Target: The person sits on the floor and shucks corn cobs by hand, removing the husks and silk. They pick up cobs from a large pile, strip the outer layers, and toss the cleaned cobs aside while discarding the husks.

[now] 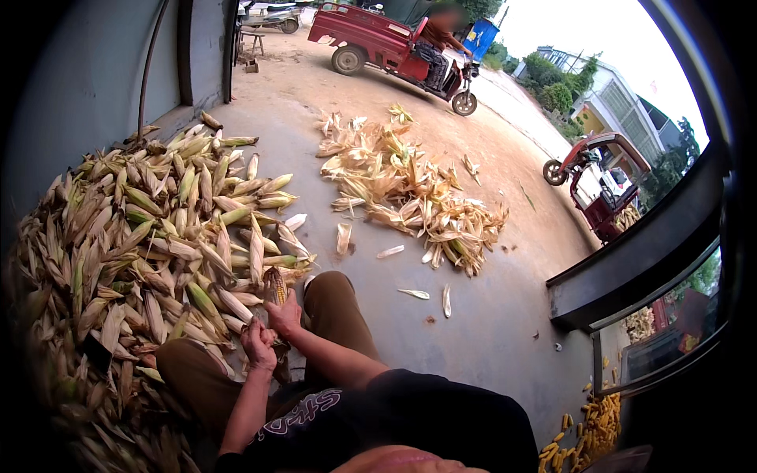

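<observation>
An ear of corn (276, 288) stands up from my right hand (285, 316), which is wrapped around its lower part. Yellow kernels show on one side, between brown, dry husk leaves. Close beside it my left hand (259, 346) is curled into a fist at the base of the ear. Brownish husk (282, 363) hangs below the two hands, and the left fingers appear closed on it, though the grip is mostly hidden. Both hands are between my knees, at the edge of a large pile of unhusked corn (177, 236).
Loose husks (408, 183) lie heaped on the concrete floor (491, 331) ahead. Husked yellow cobs (597, 423) are piled at lower right, by a glass door (668, 337). Outside, a person (440, 41) sits on a red cargo tricycle (378, 35); another red three-wheeler (606, 183) is at right.
</observation>
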A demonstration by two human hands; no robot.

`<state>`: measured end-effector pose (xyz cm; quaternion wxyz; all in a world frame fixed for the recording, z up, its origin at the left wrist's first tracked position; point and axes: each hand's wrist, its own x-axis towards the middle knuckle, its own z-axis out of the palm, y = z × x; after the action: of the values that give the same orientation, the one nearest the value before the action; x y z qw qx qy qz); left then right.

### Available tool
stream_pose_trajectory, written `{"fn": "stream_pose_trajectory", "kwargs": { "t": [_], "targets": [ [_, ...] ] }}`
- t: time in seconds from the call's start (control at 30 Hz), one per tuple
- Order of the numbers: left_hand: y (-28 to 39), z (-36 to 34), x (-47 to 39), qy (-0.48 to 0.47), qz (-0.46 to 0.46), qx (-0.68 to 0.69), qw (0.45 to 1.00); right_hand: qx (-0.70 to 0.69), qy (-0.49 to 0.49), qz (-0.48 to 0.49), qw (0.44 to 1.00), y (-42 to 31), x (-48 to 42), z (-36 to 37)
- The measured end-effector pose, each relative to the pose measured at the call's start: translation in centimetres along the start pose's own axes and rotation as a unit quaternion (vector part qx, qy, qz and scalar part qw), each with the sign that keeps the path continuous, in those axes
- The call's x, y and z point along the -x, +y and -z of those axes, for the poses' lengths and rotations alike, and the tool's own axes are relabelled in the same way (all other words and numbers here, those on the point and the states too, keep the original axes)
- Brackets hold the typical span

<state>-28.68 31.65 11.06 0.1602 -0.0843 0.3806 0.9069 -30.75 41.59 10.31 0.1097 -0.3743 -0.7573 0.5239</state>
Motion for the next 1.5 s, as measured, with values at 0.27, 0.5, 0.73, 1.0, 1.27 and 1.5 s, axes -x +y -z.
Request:
{"fn": "stream_pose_trajectory", "kwargs": {
  "t": [0.27, 0.5, 0.73, 1.0, 1.27, 1.5],
  "targets": [
    [3.6, -2.1, 3.6, 0.023, 0.033, -0.033, 0.999, 0.005, 0.045, -0.012, 0.999, -0.5, -4.5, -0.8],
    [6.8, -1.4, 8.5, -0.027, 0.026, -0.016, 0.999, -0.126, 0.080, -0.127, 0.981, 0.9, -8.4, 1.4],
    [5.8, 1.5, 3.3, 0.071, -0.009, -0.156, 0.985, -0.320, 0.055, 0.060, 0.944, 0.2, -5.7, 1.6],
    [4.3, 0.9, -1.8, -0.114, -0.104, -0.435, 0.887, -0.277, -0.090, 0.151, 0.944, 1.5, -0.5, 2.0],
    [2.8, 0.2, -0.7, -0.125, -0.095, -0.420, 0.894, -0.124, -0.224, 0.283, 0.924, 2.0, 2.4, 1.1],
    [3.2, 0.9, -1.8, -0.163, -0.093, -0.310, 0.932, -0.067, -0.274, 0.213, 0.936, 1.3, 2.5, 1.6]
  ]
}}
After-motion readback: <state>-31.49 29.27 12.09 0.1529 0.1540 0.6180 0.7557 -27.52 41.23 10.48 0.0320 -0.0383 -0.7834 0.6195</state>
